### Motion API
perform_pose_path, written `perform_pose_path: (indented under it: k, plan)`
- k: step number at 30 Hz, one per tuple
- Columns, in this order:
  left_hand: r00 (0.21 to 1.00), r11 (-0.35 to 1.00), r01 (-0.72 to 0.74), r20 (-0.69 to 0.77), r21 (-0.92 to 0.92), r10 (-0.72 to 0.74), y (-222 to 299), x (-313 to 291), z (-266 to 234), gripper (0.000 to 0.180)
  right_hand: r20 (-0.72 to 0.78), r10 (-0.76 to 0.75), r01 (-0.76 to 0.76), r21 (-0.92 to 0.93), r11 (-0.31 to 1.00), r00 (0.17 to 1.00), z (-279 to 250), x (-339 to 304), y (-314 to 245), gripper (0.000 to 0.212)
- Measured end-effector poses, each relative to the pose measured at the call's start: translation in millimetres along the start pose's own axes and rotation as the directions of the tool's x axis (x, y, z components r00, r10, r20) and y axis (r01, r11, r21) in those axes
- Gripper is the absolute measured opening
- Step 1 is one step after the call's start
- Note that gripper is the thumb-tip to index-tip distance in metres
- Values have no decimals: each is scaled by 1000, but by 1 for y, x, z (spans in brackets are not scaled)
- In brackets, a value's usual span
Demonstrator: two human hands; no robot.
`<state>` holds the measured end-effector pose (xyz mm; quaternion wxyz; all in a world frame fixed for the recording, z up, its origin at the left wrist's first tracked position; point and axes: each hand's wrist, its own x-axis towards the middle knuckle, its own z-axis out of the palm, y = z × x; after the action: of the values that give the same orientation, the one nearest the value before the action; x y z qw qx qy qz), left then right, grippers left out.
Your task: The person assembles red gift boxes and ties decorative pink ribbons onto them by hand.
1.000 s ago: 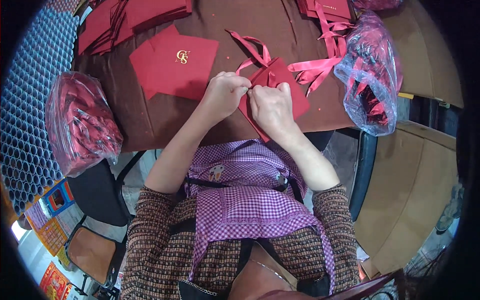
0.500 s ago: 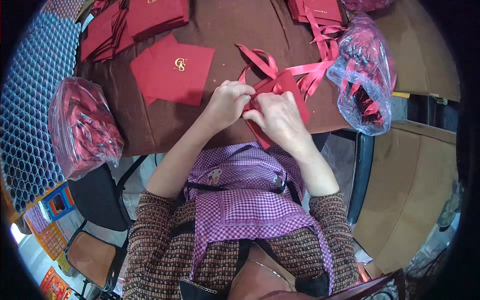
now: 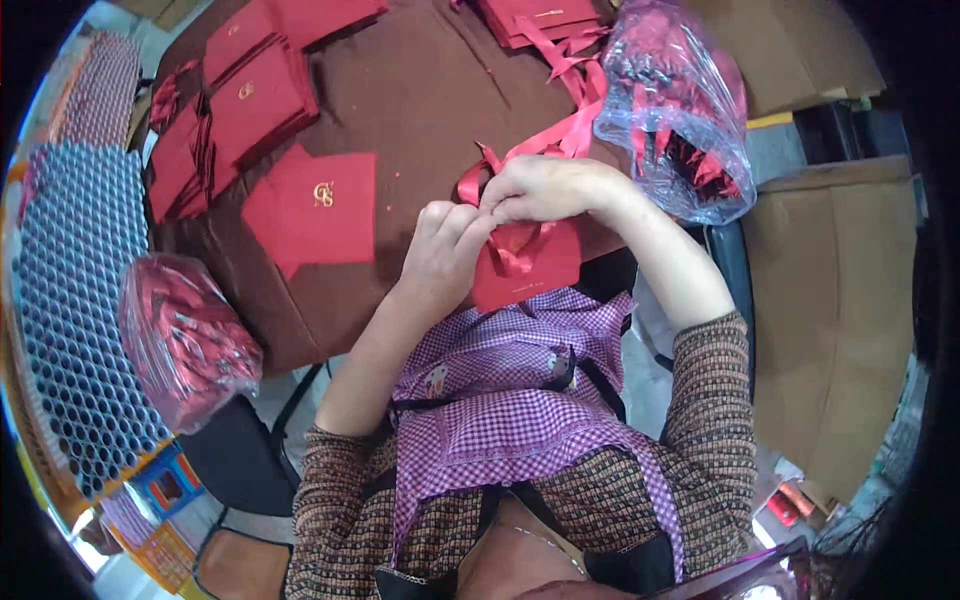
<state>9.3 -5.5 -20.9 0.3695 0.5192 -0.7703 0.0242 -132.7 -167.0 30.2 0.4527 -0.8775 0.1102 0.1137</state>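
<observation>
A small flat red paper bag (image 3: 527, 280) lies at the table's near edge, turned at a slant. A shiny red ribbon (image 3: 514, 262) loops over its face, and more of it curls out beyond my fingers. My left hand (image 3: 440, 250) is closed in a pinch at the bag's upper left. Against its fingertips, my right hand (image 3: 545, 190) pinches from above, palm down. Both hands grip the ribbon where they meet; the exact spot between the fingertips is hidden.
Flat red bags (image 3: 340, 215) with a gold emblem lie to the left, near stacked ones (image 3: 262, 100). Loose ribbons (image 3: 585, 90) trail at the upper right beside a clear plastic bag (image 3: 680, 120) of ribbons. Another plastic bag (image 3: 185, 340) stands at the left edge. Brown cardboard (image 3: 830, 320) is at right.
The red bag has turned, and its face with the ribbon loop now shows. My right hand has swung up over it, its forearm coming in from the right. The view has shifted.
</observation>
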Motion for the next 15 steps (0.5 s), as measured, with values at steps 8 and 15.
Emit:
perform_pose_path:
  k: [8, 15]
  plan:
    - [999, 999, 37, 11, 3, -37, -5, -2, 3, 25, 33, 29, -39, 340, 940, 999, 6, 3, 11, 20]
    - [996, 995, 51, -70, -88, -58, -2, 9, 3, 27, 33, 72, -79, 506, 859, 997, 13, 4, 21, 11]
